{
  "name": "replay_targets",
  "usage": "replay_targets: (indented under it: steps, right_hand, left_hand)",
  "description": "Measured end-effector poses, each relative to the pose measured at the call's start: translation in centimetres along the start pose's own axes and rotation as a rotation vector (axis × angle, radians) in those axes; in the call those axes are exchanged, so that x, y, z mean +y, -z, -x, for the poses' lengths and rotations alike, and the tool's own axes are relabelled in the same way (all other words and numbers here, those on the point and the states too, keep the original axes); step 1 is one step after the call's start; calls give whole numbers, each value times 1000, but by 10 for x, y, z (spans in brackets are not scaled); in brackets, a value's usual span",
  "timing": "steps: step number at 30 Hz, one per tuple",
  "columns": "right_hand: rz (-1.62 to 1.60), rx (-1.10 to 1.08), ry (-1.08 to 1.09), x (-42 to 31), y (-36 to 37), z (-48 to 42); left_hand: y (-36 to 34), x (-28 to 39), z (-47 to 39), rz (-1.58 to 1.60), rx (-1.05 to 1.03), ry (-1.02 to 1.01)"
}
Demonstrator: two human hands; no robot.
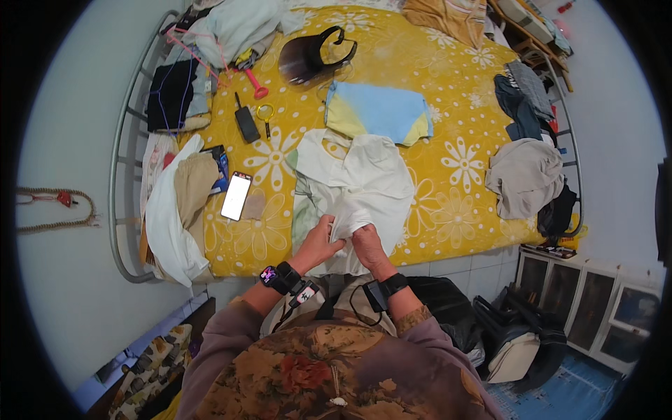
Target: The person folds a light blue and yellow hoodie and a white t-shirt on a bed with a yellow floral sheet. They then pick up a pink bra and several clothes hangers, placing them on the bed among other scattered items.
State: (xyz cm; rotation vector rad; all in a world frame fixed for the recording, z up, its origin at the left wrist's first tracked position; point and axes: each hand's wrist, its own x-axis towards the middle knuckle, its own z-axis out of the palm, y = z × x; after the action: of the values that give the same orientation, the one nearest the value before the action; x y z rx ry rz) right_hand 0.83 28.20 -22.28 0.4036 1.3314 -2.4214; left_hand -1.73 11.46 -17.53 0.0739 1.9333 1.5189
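A white collared garment (378, 173) with pale green areas on its left side lies spread on the yellow flowered bedsheet (462, 210), its lower edge near the bed's front. My left hand (317, 241) pinches a gathered part of the white cloth between thumb and fingers. Close beside it on the right, my right hand (370, 247) grips the same bunched cloth, its fingertips partly hidden in the folds. Just beyond the garment's collar lies a folded light blue and yellow cloth item (380, 110).
Left of the garment lie a smartphone (237, 196), a black hairbrush-like object (245, 122), a small magnifying glass (266, 114) and piled clothes (178, 210). A dark sun visor (310, 56) sits farther back. More clothes (525, 176) line the right metal bed rail (575, 157).
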Motion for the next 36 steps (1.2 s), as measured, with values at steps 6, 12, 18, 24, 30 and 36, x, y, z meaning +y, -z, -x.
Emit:
replay_targets:
  steps: [6, 12, 18, 24, 30, 36]
  right_hand:
    - [214, -9, 159, 6, -13, -11]
    - [880, 155, 215, 91, 126, 17]
    - [1404, -145, 36, -58, 165, 100]
    - [1573, 95, 86, -291, 160, 224]
    - [1740, 204, 198, -423, 84, 140]
    - [1375, 580, 838, -518, 89, 122]
  left_hand:
    - [46, 83, 39, -121, -27, -324]
    - [145, 180, 126, -392, 366, -609]
    - [247, 212, 198, 293, 751, -613]
    - [275, 218, 202, -335, 834, -627]
    - [324, 235, 104, -622, 781, -626]
    - [319, 296, 107, -275, 839, -653]
